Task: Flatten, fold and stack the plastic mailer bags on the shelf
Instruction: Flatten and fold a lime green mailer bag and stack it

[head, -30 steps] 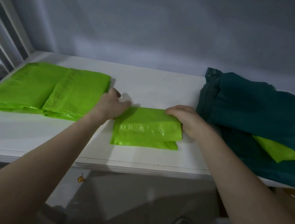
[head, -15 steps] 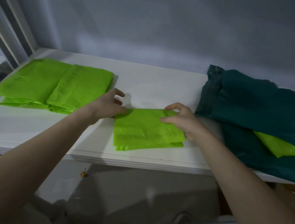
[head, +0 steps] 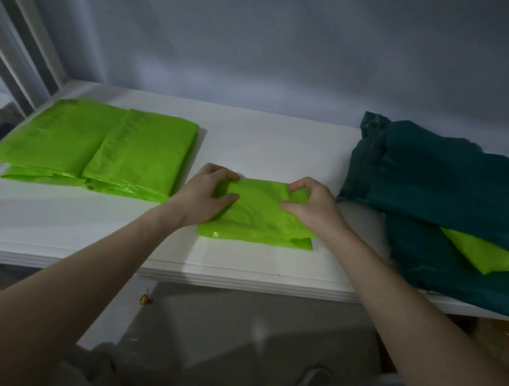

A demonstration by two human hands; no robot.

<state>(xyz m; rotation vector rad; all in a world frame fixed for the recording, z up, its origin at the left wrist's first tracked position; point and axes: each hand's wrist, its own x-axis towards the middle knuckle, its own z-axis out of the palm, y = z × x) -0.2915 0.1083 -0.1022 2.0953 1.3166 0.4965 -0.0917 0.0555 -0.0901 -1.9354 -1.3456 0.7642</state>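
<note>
Gripping the folded lime-green mailer bag (head: 256,215) from both ends at the centre of the frame, on the white shelf (head: 252,147). Left hand (head: 206,195) on the bag's left end, fingers (head: 223,171) curled over the far edge, thumb pressed on the top layer, pinching the plastic. Right hand (head: 312,204) on the right end, fingers arched over the far right corner, thumb tip meeting them from the near side, pinching a fold of the green plastic. Top layer lifted and puckered between the two hands; lower layer lying flat, its near edge showing as a glossy strip just inside the shelf's front lip.

Lying in the left middle of the frame, well apart from the held bag's far edge but near the left wrist: stack of folded green bags (head: 98,148), two side-by-side piles, edges of lower layers peeking out at the near side.

Heaped at the right of the frame: dark teal bags (head: 458,192), crumpled and overlapping, draped past the shelf's front edge, with an unfolded green bag (head: 482,256) tucked between their layers, only a wedge of it visible.

Running diagonally in the upper left: white shelf frame posts (head: 13,35). Filling the upper frame: plain grey wall (head: 266,34).
</note>
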